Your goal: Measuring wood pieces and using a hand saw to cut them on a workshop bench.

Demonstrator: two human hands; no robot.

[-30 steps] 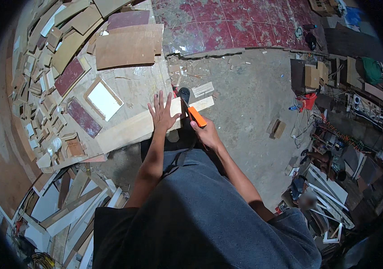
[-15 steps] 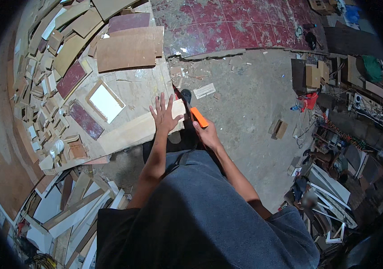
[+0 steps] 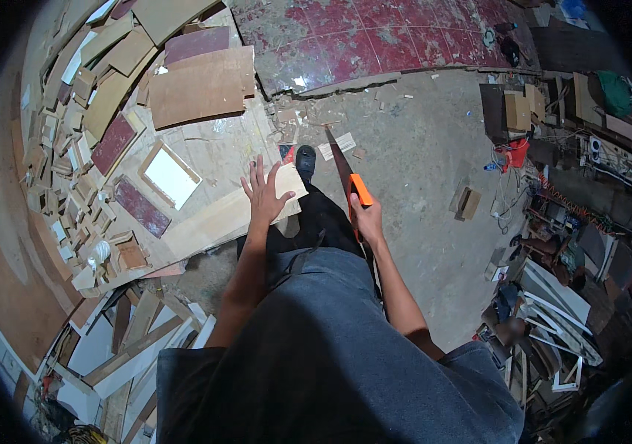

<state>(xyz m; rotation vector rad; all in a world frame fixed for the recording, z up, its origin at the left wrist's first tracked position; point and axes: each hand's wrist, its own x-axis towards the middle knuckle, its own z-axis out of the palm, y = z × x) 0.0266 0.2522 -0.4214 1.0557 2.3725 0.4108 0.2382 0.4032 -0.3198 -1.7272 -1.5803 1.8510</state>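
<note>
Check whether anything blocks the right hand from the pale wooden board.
Nothing visible blocks the right hand, which holds the orange-handled handsaw; a dark trouser leg shows in the gap before the pale wooden board, apparently lower.

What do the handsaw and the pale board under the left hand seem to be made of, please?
Handsaw blade: seemingly metal with a dull, dark finish, being thin and straight-edged. Its orange handle: probably plastic, perhaps painted, judging by the bright, even colour. Pale board: apparently wood, bare rather than painted, given its cream-tan face; whether solid or plywood, I cannot tell.
</note>
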